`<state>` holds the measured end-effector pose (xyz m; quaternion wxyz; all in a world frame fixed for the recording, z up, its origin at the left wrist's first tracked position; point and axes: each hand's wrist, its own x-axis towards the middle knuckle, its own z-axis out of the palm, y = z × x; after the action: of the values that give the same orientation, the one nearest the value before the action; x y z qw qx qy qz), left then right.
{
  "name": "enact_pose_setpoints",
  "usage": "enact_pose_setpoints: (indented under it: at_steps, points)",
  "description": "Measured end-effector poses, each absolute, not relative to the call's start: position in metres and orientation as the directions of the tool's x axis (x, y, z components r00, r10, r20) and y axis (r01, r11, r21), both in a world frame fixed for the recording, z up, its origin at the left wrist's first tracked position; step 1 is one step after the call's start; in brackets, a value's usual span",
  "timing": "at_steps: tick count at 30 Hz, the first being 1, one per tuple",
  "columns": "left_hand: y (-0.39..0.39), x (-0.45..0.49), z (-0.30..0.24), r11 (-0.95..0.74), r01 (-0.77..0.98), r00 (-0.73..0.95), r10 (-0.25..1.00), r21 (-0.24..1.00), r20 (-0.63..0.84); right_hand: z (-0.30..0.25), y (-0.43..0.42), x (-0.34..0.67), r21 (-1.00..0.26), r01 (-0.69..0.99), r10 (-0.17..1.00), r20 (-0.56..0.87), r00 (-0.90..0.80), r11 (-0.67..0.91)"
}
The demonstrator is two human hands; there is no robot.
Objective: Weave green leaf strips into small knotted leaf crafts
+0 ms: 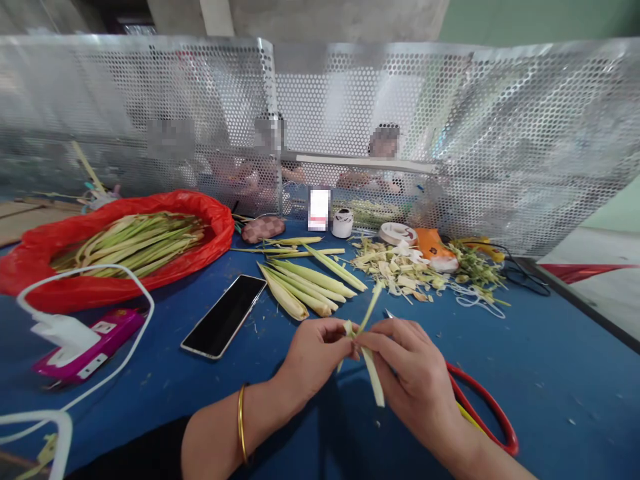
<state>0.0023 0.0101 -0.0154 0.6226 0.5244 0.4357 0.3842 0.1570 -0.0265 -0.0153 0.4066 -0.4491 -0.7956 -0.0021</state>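
- No word, number or brand name can be read anywhere in this view; a few things carry marks too small or blurred to make out.
- White jar (343, 225), near the perforated metal screen (325, 100): dark marks on its side, too small to tell as letters or a picture.
- Orange packet (434, 245), to the right of the jar: a small dark mark on its front, illegible.
- Pale roll (397, 233), between jar and packet: faint brownish marks on its face, unreadable.
- Bright upright display (319, 208), left of the jar: white with a reddish strip low down, its content blurred into blocks.
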Motion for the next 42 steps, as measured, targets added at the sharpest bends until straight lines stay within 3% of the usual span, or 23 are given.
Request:
enact_pose_setpoints:
  at_steps: [5, 13, 18, 25, 27, 29, 31, 33, 37, 42]
  points:
    - [0.007, -0.001, -0.010, 0.048, 0.149, 0.438, 0.892, 0.988, -0.109, -0.013, -0.020, 0.162, -0.365, 0.750, 0.741, 0.628, -0.239, 0.551]
    - [0.006, 0.001, -0.012, 0.109, 0.084, 0.492, 0.860, 0.991, -0.136, -0.020, -0.016, 0.163, -0.397, 0.827, 0.859, 0.478, -0.184, 0.398]
    - [0.007, 0.002, -0.016, 0.119, 0.115, 0.389, 0.908, 0.986, -0.154, -0.018, -0.016, 0.164, -0.412, 0.841, 0.894, 0.414, -0.171, 0.352]
    - [0.011, 0.001, -0.013, 0.251, -0.036, 0.303, 0.925, 0.967, -0.229, 0.002, -0.018, 0.177, -0.295, 0.830, 0.802, 0.534, -0.267, 0.473]
    - [0.011, 0.002, -0.011, 0.236, -0.058, 0.304, 0.930, 0.970, -0.208, 0.007, -0.018, 0.179, -0.365, 0.780, 0.807, 0.520, -0.281, 0.508]
    - [0.010, 0.002, -0.009, 0.226, -0.070, 0.320, 0.928, 0.972, -0.193, 0.010, -0.019, 0.178, -0.560, 0.675, 0.862, 0.445, -0.243, 0.480]
    - [0.010, 0.002, -0.009, 0.236, -0.084, 0.330, 0.923, 0.968, -0.196, 0.011, -0.019, 0.175, -0.784, 0.507, 0.934, 0.305, -0.187, 0.358]
    - [0.009, 0.002, -0.010, 0.252, -0.101, 0.336, 0.919, 0.962, -0.205, 0.010, -0.021, 0.171, -0.914, 0.334, 0.969, 0.186, -0.163, 0.232]
    - [0.009, 0.002, -0.011, 0.272, -0.123, 0.349, 0.912, 0.954, -0.215, 0.007, -0.022, 0.164, -0.975, 0.162, 0.977, 0.126, -0.174, 0.155]
    - [0.009, 0.002, -0.011, 0.248, -0.091, 0.339, 0.919, 0.965, -0.204, 0.002, -0.018, 0.163, -0.964, 0.116, 0.971, 0.233, -0.053, 0.238]
